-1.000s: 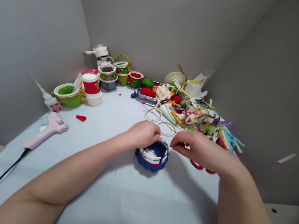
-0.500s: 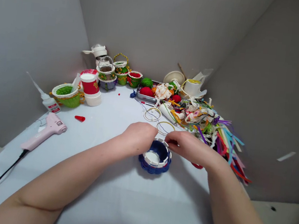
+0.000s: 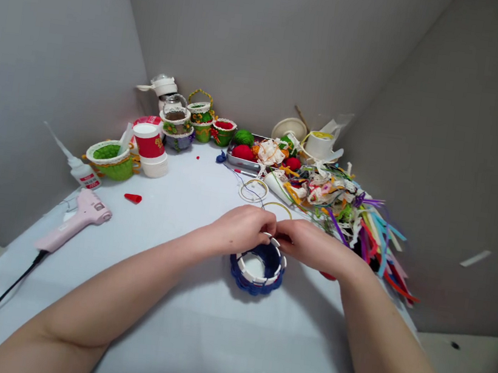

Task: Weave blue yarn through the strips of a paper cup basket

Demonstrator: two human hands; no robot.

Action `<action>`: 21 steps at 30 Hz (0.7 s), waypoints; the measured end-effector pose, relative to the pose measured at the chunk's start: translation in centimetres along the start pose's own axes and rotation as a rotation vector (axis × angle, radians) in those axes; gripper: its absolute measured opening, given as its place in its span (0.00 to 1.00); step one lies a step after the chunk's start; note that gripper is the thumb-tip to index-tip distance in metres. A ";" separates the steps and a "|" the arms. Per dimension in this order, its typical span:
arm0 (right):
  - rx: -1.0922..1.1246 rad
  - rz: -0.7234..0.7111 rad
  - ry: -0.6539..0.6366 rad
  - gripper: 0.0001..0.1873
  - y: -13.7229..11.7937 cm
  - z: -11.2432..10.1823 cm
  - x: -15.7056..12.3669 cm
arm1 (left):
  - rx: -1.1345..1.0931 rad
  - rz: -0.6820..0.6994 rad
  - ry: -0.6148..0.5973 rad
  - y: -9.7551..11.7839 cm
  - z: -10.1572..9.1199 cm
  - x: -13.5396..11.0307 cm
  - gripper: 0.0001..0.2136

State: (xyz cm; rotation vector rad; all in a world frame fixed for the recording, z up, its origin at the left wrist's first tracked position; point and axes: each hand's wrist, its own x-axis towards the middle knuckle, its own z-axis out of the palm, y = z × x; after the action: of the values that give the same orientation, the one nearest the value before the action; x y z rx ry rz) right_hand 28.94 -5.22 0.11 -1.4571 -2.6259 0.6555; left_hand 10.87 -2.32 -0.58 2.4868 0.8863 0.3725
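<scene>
A small round basket (image 3: 254, 285) of dark blue yarn woven on white upright strips stands in front of me, its opening facing up. My left hand (image 3: 246, 228) is at its back rim, with thumb and fingers pinched together on what looks like the blue yarn (image 3: 249, 185). That strand runs back across the table to a small blue bundle (image 3: 221, 157). My right hand (image 3: 303, 240) is closed at the back right of the rim, its fingertips against the basket and partly hidden. Two thin gold rings lie just behind; the nearer ring (image 3: 279, 205) is partly covered by my hands.
At left lie a pink glue gun (image 3: 72, 221) with a black cord, a glue bottle (image 3: 83, 174) and a red cap (image 3: 132, 198). Behind stand a green basket (image 3: 114, 166) and several small baskets. A metal tray (image 3: 247, 163) holds yarn balls; colourful strips (image 3: 383, 247) heap at right.
My left hand has moved right along the back rim, so both hands now meet there. The basket has shifted and turned slightly.
</scene>
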 end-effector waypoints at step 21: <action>-0.078 -0.026 0.146 0.11 -3.0 -2.4 -2.3 | 0.080 -0.071 0.038 -0.1 0.4 0.1 0.10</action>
State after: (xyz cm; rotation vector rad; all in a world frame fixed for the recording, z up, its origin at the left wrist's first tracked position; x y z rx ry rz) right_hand 28.44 -7.73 3.79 -1.4285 -2.5803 0.4303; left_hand 11.03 -2.34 -0.98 2.5202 1.0202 0.3684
